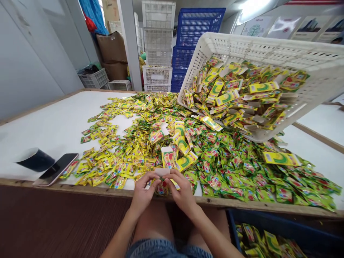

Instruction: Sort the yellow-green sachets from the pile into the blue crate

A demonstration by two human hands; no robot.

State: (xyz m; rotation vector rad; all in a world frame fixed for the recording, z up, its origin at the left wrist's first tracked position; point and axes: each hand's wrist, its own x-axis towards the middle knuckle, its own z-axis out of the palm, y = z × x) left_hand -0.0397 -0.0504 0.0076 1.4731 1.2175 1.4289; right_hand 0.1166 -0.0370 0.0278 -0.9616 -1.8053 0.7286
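Note:
At the table's front edge, my left hand (145, 188) and my right hand (181, 188) meet on one small carton (162, 171). Its white flap stands up between the fingertips, and both thumbs press near its opening. My fingers cover most of its body. Just beyond it lie several yellow and green cartons (185, 161) with open white flaps, on top of the sachets. Yellow sachets (118, 165) spread to the left of my hands. Green sachets (236, 172) with red pictures are heaped to the right.
A tilted white basket (317, 64) of cartons rests at the right back. A dark cup (36, 159) and a phone (57, 168) lie at left. Below the table's right edge is a blue crate (233, 233) holding filled-looking cartons. Stacked crates (158, 46) stand behind.

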